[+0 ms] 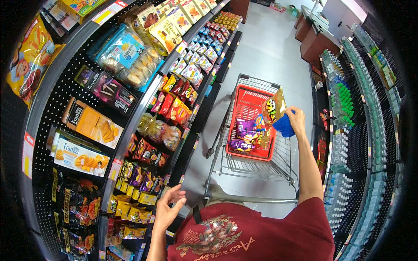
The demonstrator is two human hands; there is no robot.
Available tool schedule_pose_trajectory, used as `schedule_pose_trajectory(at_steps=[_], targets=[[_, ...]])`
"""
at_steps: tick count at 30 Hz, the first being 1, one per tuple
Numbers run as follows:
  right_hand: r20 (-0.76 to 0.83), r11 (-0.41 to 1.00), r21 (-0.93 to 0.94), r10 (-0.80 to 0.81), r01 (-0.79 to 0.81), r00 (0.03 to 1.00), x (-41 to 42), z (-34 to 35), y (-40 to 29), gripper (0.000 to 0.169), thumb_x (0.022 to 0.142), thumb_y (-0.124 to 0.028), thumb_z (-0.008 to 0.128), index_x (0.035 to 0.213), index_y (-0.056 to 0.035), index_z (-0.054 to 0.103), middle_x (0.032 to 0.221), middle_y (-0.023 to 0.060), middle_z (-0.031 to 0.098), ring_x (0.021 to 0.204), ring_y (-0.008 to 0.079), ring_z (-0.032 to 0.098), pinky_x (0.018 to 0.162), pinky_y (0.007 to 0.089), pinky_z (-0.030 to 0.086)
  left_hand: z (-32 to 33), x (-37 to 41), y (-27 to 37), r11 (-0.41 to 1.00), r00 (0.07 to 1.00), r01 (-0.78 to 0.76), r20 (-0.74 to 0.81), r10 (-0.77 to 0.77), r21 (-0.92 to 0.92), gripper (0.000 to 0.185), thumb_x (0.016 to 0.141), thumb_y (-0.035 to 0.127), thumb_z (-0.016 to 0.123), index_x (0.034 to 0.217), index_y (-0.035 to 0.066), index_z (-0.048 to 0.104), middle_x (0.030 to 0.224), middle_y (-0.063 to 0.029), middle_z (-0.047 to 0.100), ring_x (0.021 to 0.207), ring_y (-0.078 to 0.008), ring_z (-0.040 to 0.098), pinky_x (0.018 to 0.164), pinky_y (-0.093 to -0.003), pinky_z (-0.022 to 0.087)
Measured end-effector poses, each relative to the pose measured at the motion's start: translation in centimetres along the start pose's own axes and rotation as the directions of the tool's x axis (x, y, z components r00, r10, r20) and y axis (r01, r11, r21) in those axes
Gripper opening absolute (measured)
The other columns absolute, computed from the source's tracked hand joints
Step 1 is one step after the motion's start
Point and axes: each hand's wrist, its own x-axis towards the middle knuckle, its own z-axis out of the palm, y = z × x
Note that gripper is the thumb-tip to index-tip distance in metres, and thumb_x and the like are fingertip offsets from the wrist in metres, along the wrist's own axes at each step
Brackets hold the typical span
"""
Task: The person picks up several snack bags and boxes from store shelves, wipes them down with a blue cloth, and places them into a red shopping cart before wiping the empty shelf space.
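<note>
My right hand [296,119] is over the right side of a shopping cart, pinching the edge of a gold snack bag [275,106]. A dark blue piece [284,125], its kind unclear, hangs just under these fingers. The bag stands tilted over a red plastic shopping basket [235,130] set inside the metal cart [222,166]. Inside the basket lie several purple snack bags [245,134], a blue one [259,122] and a partly hidden gold one. My left hand [169,205] holds nothing, fingers apart, beside the lower snack shelf and left of the cart handle [251,199].
Snack shelves line the left, with boxed biscuits [81,157], packaged bread [129,58] and yellow snack bags [130,210]. Shelves of bottled drinks [339,182] run along the right. Brown counters [315,42] stand farther up the tiled aisle [261,42].
</note>
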Motion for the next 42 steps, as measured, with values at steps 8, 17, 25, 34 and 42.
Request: schedule_pose_trajectory(at_steps=[8, 17, 25, 34, 42], targets=[[-0.119, 0.991, 0.061, 0.125, -0.118, 0.985, 3.3, 12.7, 14.3, 0.029, 0.085, -0.029, 0.069, 0.090, -0.0017, 0.074, 0.071, 0.0167, 0.068, 0.068, 0.0208, 0.063, 0.066, 0.0398, 0.050, 1.9, -0.4, 0.6, 0.998, 0.998, 0.063, -0.025, -0.062, 0.019, 0.047, 0.091, 0.012, 0.073, 0.135, 0.003, 0.057, 0.114, -0.0113, 0.070, 0.101, -0.0154, 0.066, 0.088, -0.0304, 0.053], [0.156, 0.928, 0.177, 0.302, -0.327, 0.940, 4.3, 16.4, 19.9, 0.035, 0.087, -0.030, 0.069, 0.100, 0.0017, 0.077, 0.091, 0.0138, 0.074, 0.080, 0.0200, 0.065, 0.078, 0.0372, 0.052, 1.8, -1.3, -1.7, 0.997, 0.996, 0.059, -0.074, -0.056, 0.046, 0.048, 0.097, 0.026, 0.068, 0.139, 0.008, 0.054, 0.115, -0.0090, 0.070, 0.104, -0.0141, 0.064, 0.093, -0.0309, 0.052], [0.559, 0.555, 0.684, 0.017, -0.473, 0.829, -1.7, 16.2, 7.0, 0.036, 0.097, -0.030, 0.066, 0.120, -0.0039, 0.067, 0.110, 0.0055, 0.068, 0.096, 0.0160, 0.066, 0.084, 0.0301, 0.053, 0.6, -0.3, -1.3, 0.998, 0.999, -0.043, -0.011, 0.044, 0.037, 0.047, 0.099, 0.027, 0.064, 0.140, 0.008, 0.053, 0.117, -0.0098, 0.067, 0.105, -0.0149, 0.063, 0.095, -0.0325, 0.051], [0.484, 0.382, 0.870, -0.536, -0.313, 0.692, -12.9, 5.3, -28.0, 0.069, 0.068, -0.010, 0.065, 0.134, 0.0067, 0.053, 0.134, 0.0143, 0.057, 0.126, 0.0244, 0.054, 0.113, 0.0376, 0.036, -6.2, -5.5, 5.6, 0.845, 0.793, -0.413, -0.323, 0.517, 0.339, 0.045, 0.092, 0.013, 0.070, 0.134, 0.007, 0.059, 0.112, -0.0109, 0.070, 0.103, -0.0199, 0.067, 0.092, -0.0341, 0.053], [-0.341, -0.094, 0.825, -0.870, 0.558, 0.357, -20.5, -0.9, -55.1, 0.061, 0.084, -0.008, 0.053, 0.143, 0.0044, 0.047, 0.145, 0.0162, 0.050, 0.133, 0.0256, 0.049, 0.115, 0.0394, 0.035, -16.4, -14.6, 10.5, 0.502, 0.088, -0.329, -0.503, 0.860, 0.800, 0.038, 0.083, -0.002, 0.069, 0.120, -0.001, 0.061, 0.107, -0.0148, 0.070, 0.095, -0.0257, 0.066, 0.084, -0.0350, 0.053]])
